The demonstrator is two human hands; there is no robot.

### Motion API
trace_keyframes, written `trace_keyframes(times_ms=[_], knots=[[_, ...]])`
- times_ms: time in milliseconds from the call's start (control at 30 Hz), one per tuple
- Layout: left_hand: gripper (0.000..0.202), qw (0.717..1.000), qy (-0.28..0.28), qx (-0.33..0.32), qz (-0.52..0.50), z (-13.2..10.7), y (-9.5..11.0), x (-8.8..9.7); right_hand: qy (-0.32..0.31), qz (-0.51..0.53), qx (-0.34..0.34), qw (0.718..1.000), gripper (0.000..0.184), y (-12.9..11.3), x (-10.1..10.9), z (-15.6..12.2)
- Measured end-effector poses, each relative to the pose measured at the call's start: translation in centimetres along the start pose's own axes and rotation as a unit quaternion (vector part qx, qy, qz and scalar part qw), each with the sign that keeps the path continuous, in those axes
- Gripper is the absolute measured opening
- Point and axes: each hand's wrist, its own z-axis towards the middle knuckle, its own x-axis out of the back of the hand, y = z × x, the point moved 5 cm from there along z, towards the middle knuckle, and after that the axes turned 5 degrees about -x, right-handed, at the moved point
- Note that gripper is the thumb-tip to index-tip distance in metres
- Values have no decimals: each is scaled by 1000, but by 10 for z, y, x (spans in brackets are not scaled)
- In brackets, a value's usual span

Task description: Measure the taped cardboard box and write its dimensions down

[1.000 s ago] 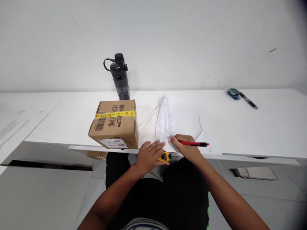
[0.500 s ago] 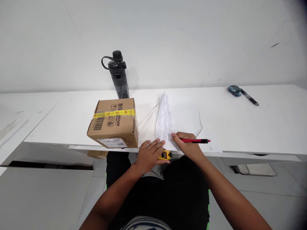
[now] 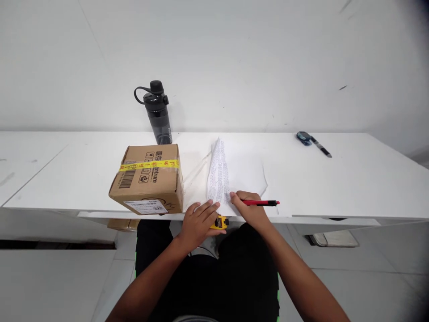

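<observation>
My right hand (image 3: 250, 208) pinches a red pen (image 3: 260, 203) with a black cap, its tip at the near end of a white patterned strip (image 3: 217, 172) lying on a white sheet (image 3: 248, 172) on the table. At the table's front edge my left hand (image 3: 197, 221) rests on a small yellow tool (image 3: 220, 222), fingers stretched flat over it and touching the sheet's near edge. A brown cardboard box (image 3: 147, 181) with yellow tape stands just left of my left hand.
A dark water bottle (image 3: 157, 114) stands upright behind the box near the wall. At the far right of the white table (image 3: 335, 179) lie a blue-black gadget (image 3: 303, 137) and a dark pen (image 3: 321, 146). Another box shows under the table.
The view has shifted, so everything sits further left and slightly lower in the picture. Both hands keep the same hold and place by the strip.
</observation>
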Motion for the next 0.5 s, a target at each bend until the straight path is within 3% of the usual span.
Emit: trace_keyframes(times_ms=[133,300,500], knots=[[45,1000,-5,2,-2,-2,0,-2,46,-20,9,999,47,0,2,-1],[40,1000,-10,7,-6,-3,-1,-3,-22,29,-13,999,47,4,-4,0],[41,1000,0,11,-18,-3,0,-2,-3,46,-22,999,45,6,-2,0]])
